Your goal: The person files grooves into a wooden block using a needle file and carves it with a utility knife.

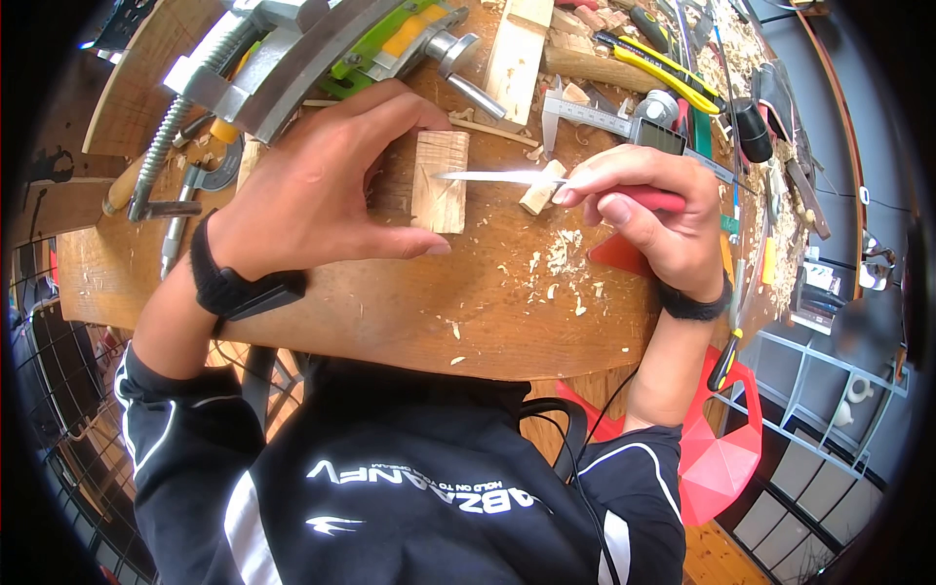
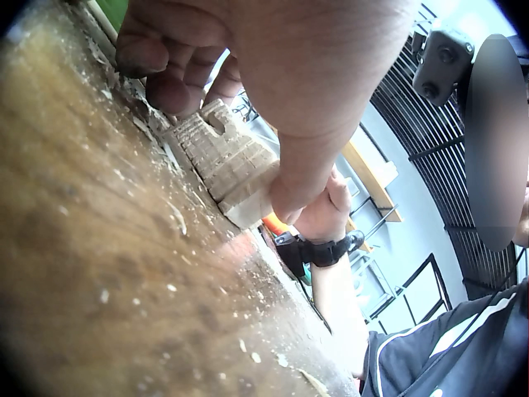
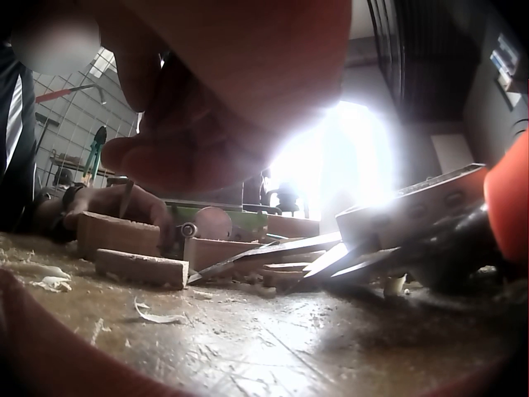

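A rectangular wooden block (image 1: pixel 439 207) lies on the workbench. My left hand (image 1: pixel 317 180) holds it between the thumb at the near end and the fingers at the far end. A carved notch shows in the block (image 2: pixel 235 161) in the left wrist view. My right hand (image 1: pixel 663 200) pinches a knife with a slim, pointed blade (image 1: pixel 492 176) and a red handle (image 1: pixel 655 199). The blade reaches left, and its tip overlaps the block's upper face. A small wood offcut (image 1: pixel 537 198) lies under the blade in the head view.
Shavings (image 1: pixel 565 255) litter the workbench (image 1: pixel 390 317). Digital calipers (image 1: pixel 595 117) and a yellow utility knife (image 1: pixel 673 78) lie beyond my right hand. A metal vise (image 1: pixel 283 68) stands at the back left. A red basket (image 1: pixel 721 453) sits below the bench at right.
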Demonstrator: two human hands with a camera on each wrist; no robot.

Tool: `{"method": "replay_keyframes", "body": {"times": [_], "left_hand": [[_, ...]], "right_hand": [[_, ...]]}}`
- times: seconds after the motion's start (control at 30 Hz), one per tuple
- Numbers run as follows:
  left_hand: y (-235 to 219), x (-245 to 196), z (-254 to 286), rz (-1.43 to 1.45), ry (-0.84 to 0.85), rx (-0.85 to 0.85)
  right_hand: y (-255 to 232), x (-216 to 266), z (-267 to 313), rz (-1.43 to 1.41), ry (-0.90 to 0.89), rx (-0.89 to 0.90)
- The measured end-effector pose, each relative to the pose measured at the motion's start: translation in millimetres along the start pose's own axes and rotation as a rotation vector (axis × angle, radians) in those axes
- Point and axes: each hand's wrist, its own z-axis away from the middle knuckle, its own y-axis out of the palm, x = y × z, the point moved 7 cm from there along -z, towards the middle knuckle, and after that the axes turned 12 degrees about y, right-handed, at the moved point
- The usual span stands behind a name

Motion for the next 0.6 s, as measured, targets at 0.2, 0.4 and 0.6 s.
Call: {"method": "replay_keyframes", "body": {"times": [0.2,0.4,0.6], "left_hand": [[1.2,1.3,0.7,-0.013,0.003,-0.005],[0.1,0.3,0.5,-0.009,-0.012,0.007],[0.7,1.0,0.6,0.002,0.000,-0.005]], "right_hand": [[-8.4,0.4,3.8,-0.057,-0.021,-0.088],[-10.1,-0.8,3.3,-0.036,-0.020,-0.088],[-10.3,-0.1,4.1,-0.040,-0.027,-0.090]]}}
